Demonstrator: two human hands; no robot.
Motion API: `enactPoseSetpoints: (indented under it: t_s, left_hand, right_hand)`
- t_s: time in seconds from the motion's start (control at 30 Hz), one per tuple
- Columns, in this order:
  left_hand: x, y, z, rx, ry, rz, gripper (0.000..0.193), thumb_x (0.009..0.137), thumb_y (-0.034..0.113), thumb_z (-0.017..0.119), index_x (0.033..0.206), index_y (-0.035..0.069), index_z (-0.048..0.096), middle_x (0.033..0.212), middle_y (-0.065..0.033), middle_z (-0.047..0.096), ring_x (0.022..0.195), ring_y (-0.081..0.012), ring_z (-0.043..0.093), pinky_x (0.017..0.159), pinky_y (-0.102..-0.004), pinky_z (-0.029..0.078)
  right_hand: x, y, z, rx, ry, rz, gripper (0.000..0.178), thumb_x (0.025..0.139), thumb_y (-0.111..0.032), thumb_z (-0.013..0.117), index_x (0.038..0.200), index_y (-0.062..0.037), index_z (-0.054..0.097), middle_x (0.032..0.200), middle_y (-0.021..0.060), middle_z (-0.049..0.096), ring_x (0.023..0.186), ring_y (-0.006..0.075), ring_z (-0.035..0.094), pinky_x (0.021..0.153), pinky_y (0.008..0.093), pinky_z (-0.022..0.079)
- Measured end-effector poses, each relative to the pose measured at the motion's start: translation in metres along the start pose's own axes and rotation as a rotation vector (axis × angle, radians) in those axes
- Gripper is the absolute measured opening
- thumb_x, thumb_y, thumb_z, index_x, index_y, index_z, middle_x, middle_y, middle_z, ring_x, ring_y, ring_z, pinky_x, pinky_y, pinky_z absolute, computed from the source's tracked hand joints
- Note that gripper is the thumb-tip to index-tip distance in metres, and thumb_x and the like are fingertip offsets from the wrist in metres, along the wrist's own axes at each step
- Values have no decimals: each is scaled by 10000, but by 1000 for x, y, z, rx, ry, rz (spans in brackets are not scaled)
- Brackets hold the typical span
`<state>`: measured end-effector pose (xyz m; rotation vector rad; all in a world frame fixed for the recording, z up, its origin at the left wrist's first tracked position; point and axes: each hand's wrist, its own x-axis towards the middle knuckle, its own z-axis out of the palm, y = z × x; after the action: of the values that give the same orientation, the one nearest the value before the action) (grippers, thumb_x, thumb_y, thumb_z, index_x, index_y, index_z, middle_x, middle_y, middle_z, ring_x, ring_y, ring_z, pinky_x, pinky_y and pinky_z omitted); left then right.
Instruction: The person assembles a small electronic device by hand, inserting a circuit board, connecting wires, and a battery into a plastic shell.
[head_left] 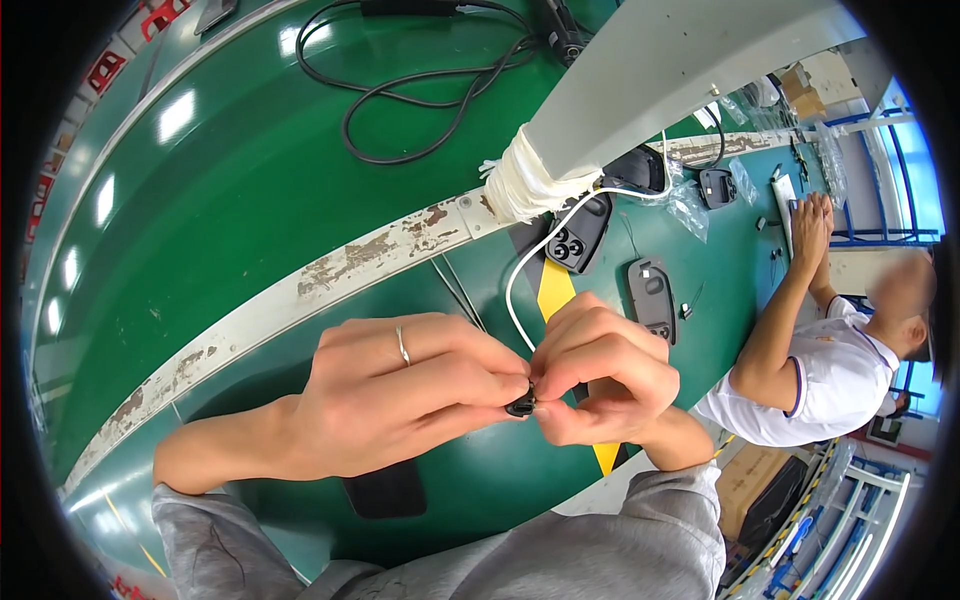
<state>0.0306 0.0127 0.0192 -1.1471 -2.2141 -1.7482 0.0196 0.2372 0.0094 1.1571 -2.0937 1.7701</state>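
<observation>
Left hand (pixel 375 400) and right hand (pixel 610 370): fingers (pixel 490 383) nearly closed, pinching one black part (pixel 519 407); its long axis and direction are obscured.

heathered grey sleeves (pixel 215 540), lower left and lower right, kinda wrinkly | matching grey top (pixel 460 575), bottom edge | thin silvery ring (pixel 402 345) on left hand (pixel 390 400), left of centre

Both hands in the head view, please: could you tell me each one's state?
Left hand: closed, pinching a small black part.
Right hand: closed, pinching at the same part.
</observation>
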Motion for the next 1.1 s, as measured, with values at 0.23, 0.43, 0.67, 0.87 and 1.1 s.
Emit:
enactPoseSetpoints:
  t_s: [0.23,0.43,0.67,0.87,1.1]
  left_hand:
    - [-1,0,1,52,-3,64,223,709,-21,823,887,-10,688,957,-120,701,793,-222,727,625,-287,608]
    - [-1,1,1,39,-20,51,221,695,-12,831,867,-10,694,946,-110,703,782,-213,726,606,-284,602]
    - [-2,0,-1,16,-62,38,199,702,6,833,851,-6,700,927,-100,714,772,-204,725,592,-272,595]
    - [2,1,-2,-26,-101,10,184,710,20,834,839,5,704,923,-100,719,768,-201,726,595,-274,595]
    - [9,-4,-7,-208,-117,-108,188,730,-16,812,852,-8,670,910,-109,710,753,-199,698,607,-279,569]
  right_hand:
    - [0,0,-4,92,-79,49,167,716,16,780,810,-16,645,748,66,639,647,184,609,614,306,465]
    - [-2,0,-4,118,-78,50,160,712,11,782,785,-23,644,733,56,637,635,182,604,592,301,469]
    - [-3,1,-5,177,-131,86,176,695,24,793,774,-27,645,719,48,639,623,176,605,579,297,482]
    - [-2,-1,-8,217,-169,119,171,687,38,793,763,-26,654,717,44,642,622,171,605,571,290,478]
    - [2,-3,-10,349,-185,252,167,698,50,817,808,6,698,749,77,665,634,164,599,560,269,449]
